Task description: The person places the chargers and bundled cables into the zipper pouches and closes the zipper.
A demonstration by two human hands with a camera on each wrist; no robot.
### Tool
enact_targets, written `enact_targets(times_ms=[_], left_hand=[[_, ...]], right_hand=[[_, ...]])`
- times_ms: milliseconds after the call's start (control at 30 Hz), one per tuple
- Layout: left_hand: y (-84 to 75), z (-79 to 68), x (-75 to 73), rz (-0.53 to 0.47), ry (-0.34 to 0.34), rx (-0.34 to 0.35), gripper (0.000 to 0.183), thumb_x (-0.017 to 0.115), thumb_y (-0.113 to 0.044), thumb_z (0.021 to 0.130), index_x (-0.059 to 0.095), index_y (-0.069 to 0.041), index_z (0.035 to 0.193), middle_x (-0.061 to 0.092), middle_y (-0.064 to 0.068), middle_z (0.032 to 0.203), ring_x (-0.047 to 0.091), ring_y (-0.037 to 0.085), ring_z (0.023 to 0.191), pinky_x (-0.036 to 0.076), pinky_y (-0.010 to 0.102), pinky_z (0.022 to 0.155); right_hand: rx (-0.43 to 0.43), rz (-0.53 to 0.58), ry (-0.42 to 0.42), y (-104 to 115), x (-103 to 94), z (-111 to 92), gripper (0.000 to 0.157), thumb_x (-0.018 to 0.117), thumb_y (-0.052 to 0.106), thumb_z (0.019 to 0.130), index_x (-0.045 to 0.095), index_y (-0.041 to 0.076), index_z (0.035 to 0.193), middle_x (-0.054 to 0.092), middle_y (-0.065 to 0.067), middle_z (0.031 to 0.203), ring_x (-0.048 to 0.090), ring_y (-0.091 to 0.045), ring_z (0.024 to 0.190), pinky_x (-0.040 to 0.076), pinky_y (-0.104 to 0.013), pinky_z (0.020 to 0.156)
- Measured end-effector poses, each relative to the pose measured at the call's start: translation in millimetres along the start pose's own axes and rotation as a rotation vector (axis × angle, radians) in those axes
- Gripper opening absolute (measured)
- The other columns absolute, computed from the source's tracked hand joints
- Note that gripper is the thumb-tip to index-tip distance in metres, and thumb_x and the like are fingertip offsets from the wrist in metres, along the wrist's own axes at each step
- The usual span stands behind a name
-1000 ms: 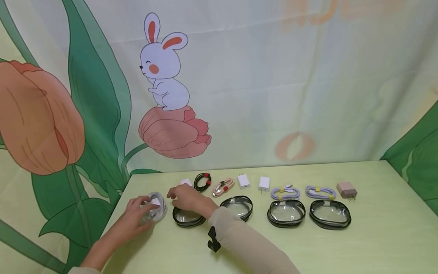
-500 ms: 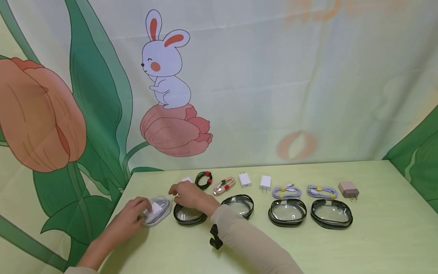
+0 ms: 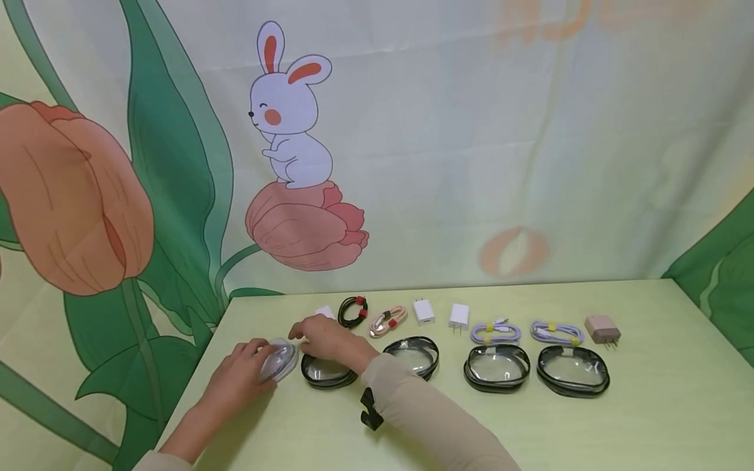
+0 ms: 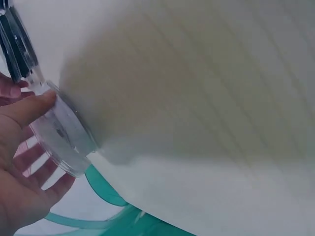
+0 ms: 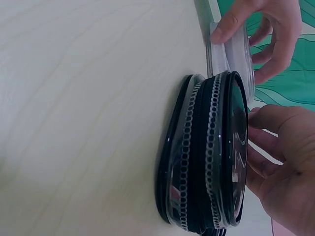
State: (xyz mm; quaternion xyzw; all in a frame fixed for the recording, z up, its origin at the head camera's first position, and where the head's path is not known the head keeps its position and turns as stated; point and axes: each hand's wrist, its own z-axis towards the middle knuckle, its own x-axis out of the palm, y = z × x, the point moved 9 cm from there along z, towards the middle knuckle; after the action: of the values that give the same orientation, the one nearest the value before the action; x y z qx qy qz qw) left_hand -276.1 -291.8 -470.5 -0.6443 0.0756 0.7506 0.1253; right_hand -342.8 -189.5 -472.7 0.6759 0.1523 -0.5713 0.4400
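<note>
At the left of the table, my left hand (image 3: 238,376) holds a round clear case (image 3: 280,362) with a pale rim. In the left wrist view, the thumb lies on one edge of the clear case (image 4: 66,130) and the fingers reach around the other. My right hand (image 3: 324,337) is over the leftmost black-edged clear zip pouch (image 3: 323,376), its fingers loosely bent, pointing toward the clear case. The right wrist view shows the right hand (image 5: 288,157) beside the upright side of the black-edged pouch (image 5: 202,152), holding nothing visible; whether it touches the pouch cannot be told.
More black-edged pouches (image 3: 497,368) line the table (image 3: 648,425) to the right. Behind them lie a black cable (image 3: 352,312), a pink cable (image 3: 388,322), white chargers (image 3: 459,316), lilac cables (image 3: 556,332) and a pink charger (image 3: 602,329). A printed cloth (image 3: 424,150) hangs at the back.
Around the clear case my left hand has shifted; the white block seen there earlier no longer shows, and a shiny clear surface is visible. My right hand has barely moved.
</note>
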Motion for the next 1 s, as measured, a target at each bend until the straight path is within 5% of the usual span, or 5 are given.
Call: enact_targets(times_ms=[100, 267, 467, 733, 1000], left_hand=[[-0.1, -6.3, -4.0, -0.034, -0.030, 0.046, 0.049, 0.089, -0.005, 0.073, 0.066, -0.006, 0.116, 0.061, 0.015, 0.121, 0.058, 0.039, 0.111, 0.053, 0.057, 0.083], [0.9, -18.0, -8.9, -0.087, -0.107, 0.221, 0.050, 0.081, 0.018, 0.068, 0.062, -0.009, 0.105, 0.059, 0.016, 0.121, 0.058, 0.040, 0.110, 0.054, 0.054, 0.083], [7.3, -23.3, -3.5, -0.169, -0.072, 0.327, 0.055, 0.077, 0.024, 0.066, 0.061, -0.015, 0.101, 0.055, 0.016, 0.126, 0.055, 0.037, 0.113, 0.054, 0.047, 0.083], [6.2, -26.0, -5.7, -0.188, -0.125, 0.395, 0.059, 0.077, 0.027, 0.060, 0.061, -0.014, 0.100, 0.057, 0.016, 0.123, 0.056, 0.035, 0.110, 0.054, 0.048, 0.081], [6.7, -27.2, -5.5, -0.200, -0.118, 0.383, 0.058, 0.079, 0.025, 0.061, 0.059, -0.014, 0.099, 0.057, 0.016, 0.124, 0.056, 0.035, 0.112, 0.054, 0.050, 0.083]], right_hand=[[-0.014, -0.021, 0.003, 2.8, 2.4, 1.3, 0.030, 0.066, 0.011, 0.099, 0.071, 0.014, 0.128, 0.071, 0.003, 0.125, 0.064, -0.010, 0.117, 0.049, -0.021, 0.097], [-0.050, -0.079, 0.003, 8.9, 4.9, 5.0, 0.028, 0.067, 0.012, 0.098, 0.073, 0.016, 0.125, 0.072, 0.004, 0.122, 0.065, -0.011, 0.114, 0.049, -0.021, 0.096], [-0.083, -0.151, 0.045, 20.9, 16.2, 10.4, 0.026, 0.073, 0.021, 0.096, 0.076, 0.017, 0.121, 0.072, 0.005, 0.121, 0.063, -0.010, 0.117, 0.045, -0.019, 0.101], [-0.092, -0.293, 0.054, 34.9, 29.1, 14.7, 0.017, 0.076, 0.025, 0.093, 0.081, 0.022, 0.109, 0.071, 0.007, 0.123, 0.061, -0.011, 0.122, 0.035, -0.044, 0.117], [-0.094, -0.275, -0.012, 35.8, 31.2, 18.4, 0.010, 0.078, 0.021, 0.091, 0.082, 0.022, 0.100, 0.076, 0.014, 0.096, 0.068, -0.002, 0.095, 0.035, -0.041, 0.117]])
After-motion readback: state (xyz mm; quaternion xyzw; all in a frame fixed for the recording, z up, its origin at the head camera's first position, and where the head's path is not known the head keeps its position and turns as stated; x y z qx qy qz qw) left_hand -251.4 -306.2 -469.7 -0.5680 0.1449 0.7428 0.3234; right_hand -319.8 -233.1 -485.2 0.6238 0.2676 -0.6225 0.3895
